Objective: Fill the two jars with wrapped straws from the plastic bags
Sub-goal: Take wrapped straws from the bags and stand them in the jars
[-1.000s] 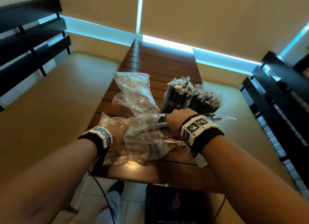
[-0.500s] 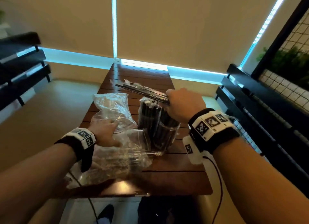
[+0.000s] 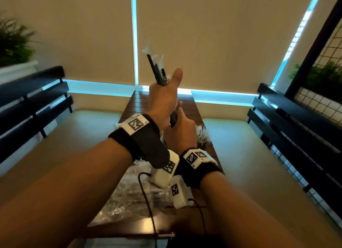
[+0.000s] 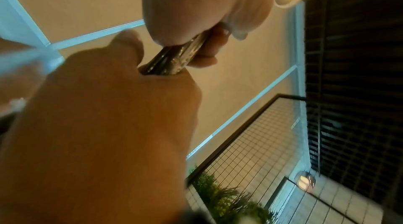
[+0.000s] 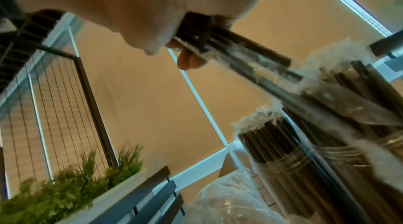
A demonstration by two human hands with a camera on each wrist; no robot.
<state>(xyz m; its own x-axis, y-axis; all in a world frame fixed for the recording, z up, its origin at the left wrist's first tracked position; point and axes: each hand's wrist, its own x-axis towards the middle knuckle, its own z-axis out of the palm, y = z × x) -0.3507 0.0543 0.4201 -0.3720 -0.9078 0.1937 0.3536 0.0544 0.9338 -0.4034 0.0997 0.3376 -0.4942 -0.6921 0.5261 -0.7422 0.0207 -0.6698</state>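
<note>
gripping a slim bundle of crinkly-wrapped black straws (image 3: 157, 70), left hand (image 3: 162, 99) above, right hand (image 3: 182, 129) below

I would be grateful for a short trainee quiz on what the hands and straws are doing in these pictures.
1. True or false: the left hand and the right hand both grip the bundle of wrapped straws.
2. In the head view, which hand grips the bundle higher up? A) left hand B) right hand
3. Short answer: in the right wrist view, what do the jars hold?

Key: 1 true; 2 A; 3 wrapped straws.
</note>
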